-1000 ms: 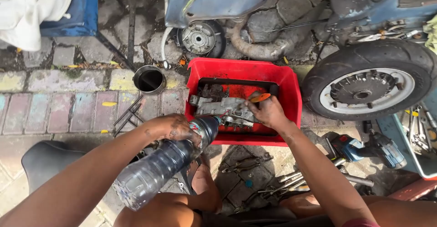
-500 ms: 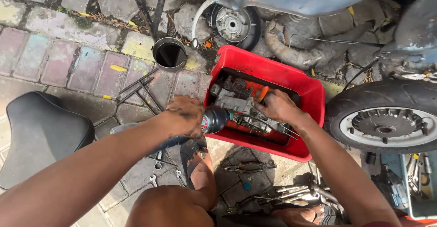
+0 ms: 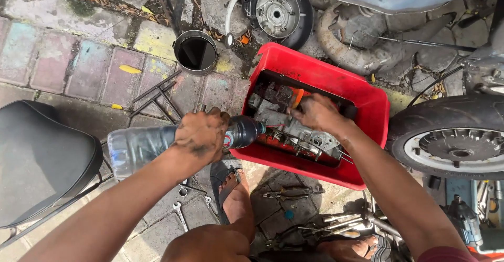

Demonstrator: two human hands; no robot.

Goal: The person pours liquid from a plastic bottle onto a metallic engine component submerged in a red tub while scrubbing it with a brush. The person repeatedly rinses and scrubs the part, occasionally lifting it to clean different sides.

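while the left hand grips the tilted bottle, the right hand clasps the engine part.

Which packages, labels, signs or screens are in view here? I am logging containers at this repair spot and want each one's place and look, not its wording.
Plastic bottle: clear, dark-stained, held on its side by the left hand, neck over the red tub's edge.
Red tub: rectangular plastic, on the paving, holding an engine part under the right hand.
Metal can: round, open, upper left.
No signs or screens.
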